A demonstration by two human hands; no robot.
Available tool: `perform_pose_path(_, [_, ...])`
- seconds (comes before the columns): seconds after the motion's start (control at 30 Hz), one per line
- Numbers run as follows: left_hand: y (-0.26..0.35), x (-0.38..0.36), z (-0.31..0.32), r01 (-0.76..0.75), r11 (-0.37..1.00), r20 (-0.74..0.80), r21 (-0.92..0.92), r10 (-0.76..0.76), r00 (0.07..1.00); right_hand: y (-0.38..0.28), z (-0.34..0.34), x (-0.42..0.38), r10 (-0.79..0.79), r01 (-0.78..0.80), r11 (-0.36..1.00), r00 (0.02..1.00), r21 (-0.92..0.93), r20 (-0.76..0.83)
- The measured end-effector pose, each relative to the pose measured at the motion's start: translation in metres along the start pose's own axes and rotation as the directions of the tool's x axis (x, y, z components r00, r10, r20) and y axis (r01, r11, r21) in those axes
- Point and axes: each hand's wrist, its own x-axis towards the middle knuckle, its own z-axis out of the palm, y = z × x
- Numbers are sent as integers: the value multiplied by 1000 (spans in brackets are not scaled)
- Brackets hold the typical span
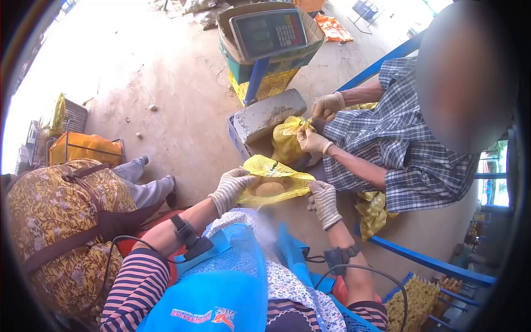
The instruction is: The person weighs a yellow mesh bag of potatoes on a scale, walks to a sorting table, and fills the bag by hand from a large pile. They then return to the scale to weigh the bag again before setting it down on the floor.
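Item: yellow mesh bag (pixel 275 178), held open in front of the wearer's lap, above the floor (pixel 182 122). Contents: pale round produce, probably potatoes.
Left hand (pixel 231 188), gloved: fingers pinching the bag's left rim.
Right hand (pixel 324 202), gloved: fingers curled on the right rim.
Handling, judged: netting soft and limp, load fairly heavy, so grip the gathered mouth.
Nearby: co-worker's gloved hands (pixel 313 141) on a second mesh bag (pixel 286 145); platform scale (pixel 269 33).
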Motion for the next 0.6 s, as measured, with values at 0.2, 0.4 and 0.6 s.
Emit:
perform_pose_path(0.2, [35, 83, 27, -9, 976, -5, 220, 10, 1000, -36, -6, 110, 101, -97, 991, 994, -88, 41])
perform_pose_path(0.4, [-7, 141, 62, -29, 997, -253, 71, 47, 966, -35, -21, 194, 138, -140, 989, 990, 39, 41])
perform_pose_path(0.6, [53, 143, 139, 116, 993, -182, -20, -117, 976, -83, -16, 289, 0, 3, 995, 1000, 99, -28])
